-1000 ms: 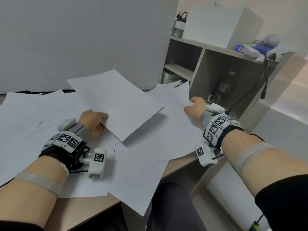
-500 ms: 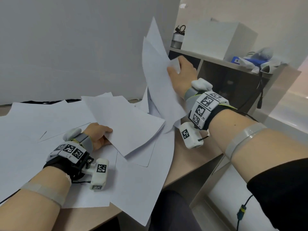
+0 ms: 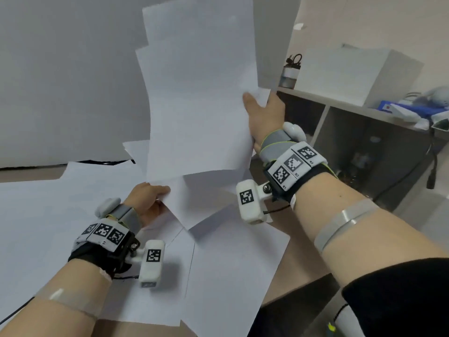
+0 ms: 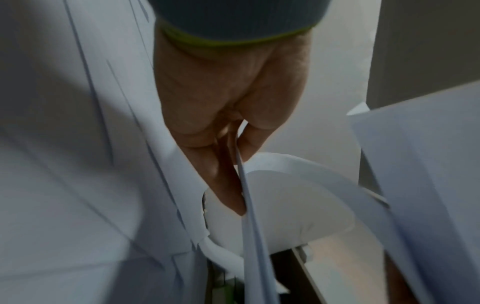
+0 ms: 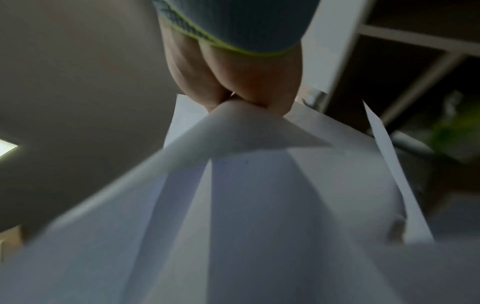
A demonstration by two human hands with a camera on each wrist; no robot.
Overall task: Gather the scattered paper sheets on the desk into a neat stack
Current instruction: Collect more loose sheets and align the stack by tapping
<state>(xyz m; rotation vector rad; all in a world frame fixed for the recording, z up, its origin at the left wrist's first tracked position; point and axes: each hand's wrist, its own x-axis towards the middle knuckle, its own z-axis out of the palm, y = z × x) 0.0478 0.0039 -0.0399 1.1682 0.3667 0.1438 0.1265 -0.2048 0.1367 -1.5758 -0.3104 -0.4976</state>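
My right hand (image 3: pixel 261 110) pinches two or three white sheets (image 3: pixel 199 93) by their right edge and holds them upright above the desk; in the right wrist view the same lifted sheets (image 5: pixel 246 195) fan out below the right hand (image 5: pixel 241 102). Low at the middle, my left hand (image 3: pixel 150 200) grips the near corner of a small held stack (image 3: pixel 194 198), thumb on top. The left wrist view shows the left hand (image 4: pixel 233 144) pinching a sheet edge (image 4: pixel 249 205). Several more loose sheets (image 3: pixel 230 268) lie scattered flat on the desk (image 3: pixel 279 293).
A grey partition wall (image 3: pixel 68 69) runs behind the desk. To the right stands a shelf unit (image 3: pixel 340 132) with a white box (image 3: pixel 345 74), a metal cup (image 3: pixel 289 76) and blue items (image 3: pixel 413 110) on top. One sheet overhangs the desk's front edge.
My right hand picked sheets up at the right side of the desk, lifted them and swung them left to stand upright over the middle. The left hand kept its grip on its stack.
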